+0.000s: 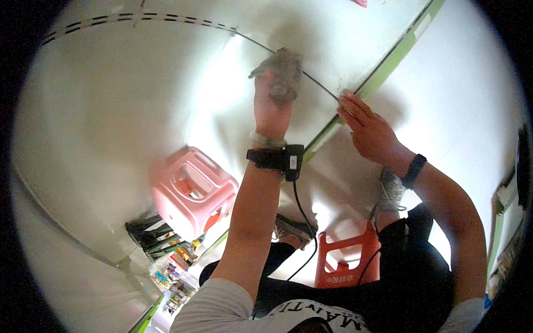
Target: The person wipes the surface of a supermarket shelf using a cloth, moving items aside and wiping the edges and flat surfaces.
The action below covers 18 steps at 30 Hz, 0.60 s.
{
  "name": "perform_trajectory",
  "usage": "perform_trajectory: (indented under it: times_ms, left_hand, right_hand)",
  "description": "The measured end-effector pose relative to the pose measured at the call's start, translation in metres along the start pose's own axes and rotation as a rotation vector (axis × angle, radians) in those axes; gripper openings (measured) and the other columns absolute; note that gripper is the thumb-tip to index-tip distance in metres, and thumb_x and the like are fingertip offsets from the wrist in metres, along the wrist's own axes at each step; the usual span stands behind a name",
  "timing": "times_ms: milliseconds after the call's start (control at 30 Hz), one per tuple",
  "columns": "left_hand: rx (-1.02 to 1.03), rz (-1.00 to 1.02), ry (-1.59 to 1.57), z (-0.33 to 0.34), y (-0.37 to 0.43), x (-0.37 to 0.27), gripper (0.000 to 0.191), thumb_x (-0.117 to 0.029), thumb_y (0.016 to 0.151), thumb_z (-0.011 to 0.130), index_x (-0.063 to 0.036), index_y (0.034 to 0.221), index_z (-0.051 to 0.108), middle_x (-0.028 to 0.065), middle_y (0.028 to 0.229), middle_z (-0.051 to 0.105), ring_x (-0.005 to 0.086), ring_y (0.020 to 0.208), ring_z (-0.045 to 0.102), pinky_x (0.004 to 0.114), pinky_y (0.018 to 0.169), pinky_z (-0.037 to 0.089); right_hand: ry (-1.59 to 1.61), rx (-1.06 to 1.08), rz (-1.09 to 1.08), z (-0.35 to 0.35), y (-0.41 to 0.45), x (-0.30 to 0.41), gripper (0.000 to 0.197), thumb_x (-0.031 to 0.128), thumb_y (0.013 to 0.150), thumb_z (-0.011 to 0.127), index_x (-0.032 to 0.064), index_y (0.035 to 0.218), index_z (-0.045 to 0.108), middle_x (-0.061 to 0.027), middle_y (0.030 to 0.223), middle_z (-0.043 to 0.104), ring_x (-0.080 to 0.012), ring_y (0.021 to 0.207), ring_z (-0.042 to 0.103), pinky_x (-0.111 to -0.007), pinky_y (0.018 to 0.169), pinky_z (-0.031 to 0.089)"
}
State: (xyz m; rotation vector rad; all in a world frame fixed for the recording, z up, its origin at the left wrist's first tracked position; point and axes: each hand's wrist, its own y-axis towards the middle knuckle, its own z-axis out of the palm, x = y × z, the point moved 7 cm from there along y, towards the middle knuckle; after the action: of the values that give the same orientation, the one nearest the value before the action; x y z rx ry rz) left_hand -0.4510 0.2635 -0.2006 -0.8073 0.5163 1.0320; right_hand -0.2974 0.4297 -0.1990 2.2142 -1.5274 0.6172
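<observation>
My left hand reaches over a pale tiled surface, on a thin dark seam. Something grey and dirty, like a cloth or a glove, covers its fingers; blur hides which, and I cannot tell whether they grip anything. My right hand has its fingers extended. Their tips touch the surface where the seam meets a green strip. A black band with a small box and a cable sits on the left wrist. Another black band circles the right wrist.
A pink plastic stool stands left of my left forearm. By my legs is a red plastic stool bearing writing. Dark-and-green legs or rods lie beyond the pink stool. Dashed black lines continue from the seam. Assorted small goods show at lower left.
</observation>
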Motion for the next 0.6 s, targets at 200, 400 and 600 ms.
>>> perform_trajectory:
  times_ms: [200,400,600]
  left_hand:
    - [-0.036,0.612,1.156,0.019,0.061,-0.064,0.030,-0.015,0.096,0.065,-0.0069,0.124,0.057,0.0083,0.123,0.063,0.0245,0.112,0.061,0.039,0.098,0.051]
    - [-0.378,0.401,0.791,-0.028,0.110,-0.078,0.037,-0.006,0.095,0.062,0.0013,0.129,0.050,0.0195,0.126,0.057,0.0328,0.109,0.058,0.043,0.096,0.049]
    - [-0.237,1.016,1.571,0.017,0.064,-0.060,0.069,-0.015,0.082,0.078,0.0023,0.140,0.045,0.0277,0.141,0.042,0.0438,0.129,0.042,0.055,0.110,0.035]
  right_hand:
    - [0.015,-0.001,0.027,-0.005,-0.001,-0.001,0.060,-0.003,0.077,0.053,-0.0037,0.137,0.051,-0.0182,0.154,0.039,-0.0309,0.151,0.027,-0.040,0.110,0.048]
    - [0.036,0.020,0.017,-0.005,0.002,0.000,0.058,-0.003,0.077,0.053,-0.0036,0.135,0.053,-0.0177,0.154,0.039,-0.0314,0.151,0.027,-0.039,0.110,0.048]
    - [0.059,-0.025,0.006,-0.003,-0.006,-0.008,0.057,-0.004,0.077,0.053,-0.0040,0.134,0.054,-0.0180,0.152,0.041,-0.0319,0.150,0.029,-0.041,0.113,0.044]
